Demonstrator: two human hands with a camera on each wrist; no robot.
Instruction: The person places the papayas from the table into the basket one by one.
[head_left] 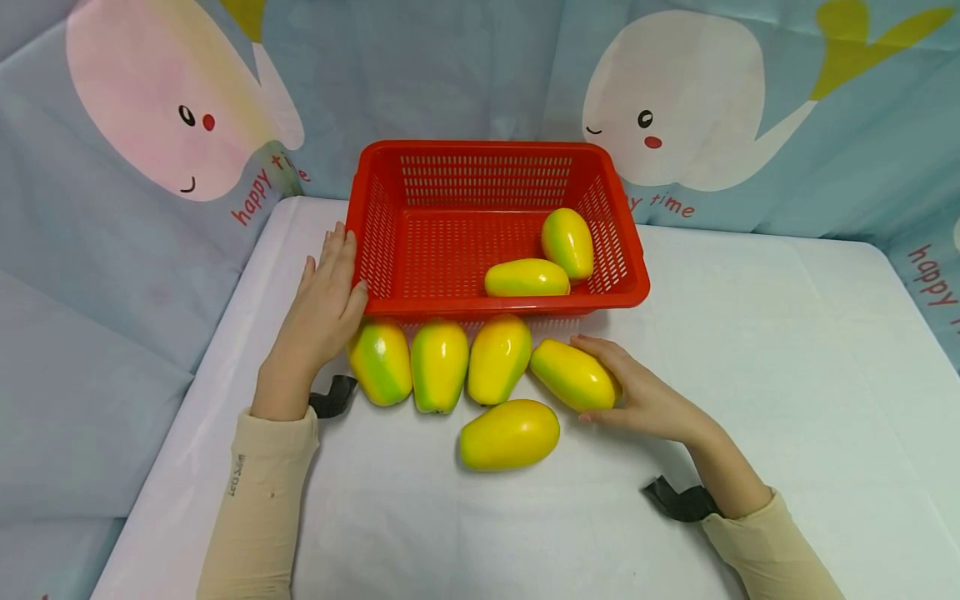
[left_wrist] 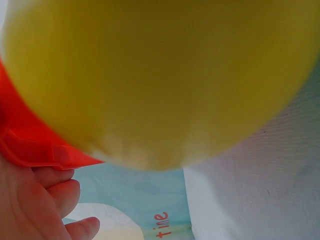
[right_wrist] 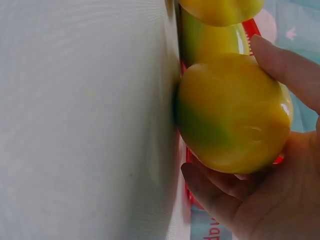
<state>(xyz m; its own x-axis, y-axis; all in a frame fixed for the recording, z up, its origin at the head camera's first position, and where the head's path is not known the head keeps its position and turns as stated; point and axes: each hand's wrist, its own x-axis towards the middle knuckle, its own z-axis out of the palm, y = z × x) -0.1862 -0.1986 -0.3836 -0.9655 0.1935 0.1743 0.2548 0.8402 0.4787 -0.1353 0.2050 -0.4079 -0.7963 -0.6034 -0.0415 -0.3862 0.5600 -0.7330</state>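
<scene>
A red basket (head_left: 450, 304) with perforated walls holds two yellow-green mangoes, one upright-leaning mango (head_left: 567, 242) and one lying mango (head_left: 527, 277), at its right end. My left hand (head_left: 321, 296) lies against the basket's left side, fingers extended, thumb at the front corner. With thumb and fingers around it, my right hand (head_left: 637, 396) grips a mango (head_left: 572, 375) on the table; the same mango (right_wrist: 232, 115) fills the middle of the right wrist view. Along the basket's front stand three more: a left mango (head_left: 381, 362), a middle mango (head_left: 440, 367) and a right mango (head_left: 499, 360).
Nearer the front, a single mango (head_left: 510, 435) lies sideways on the white table (head_left: 787, 375). A light blue curtain (head_left: 480, 67) with whale prints hangs behind the basket. Black straps show at both wrists. A mango very close to the lens covers much of the left wrist view.
</scene>
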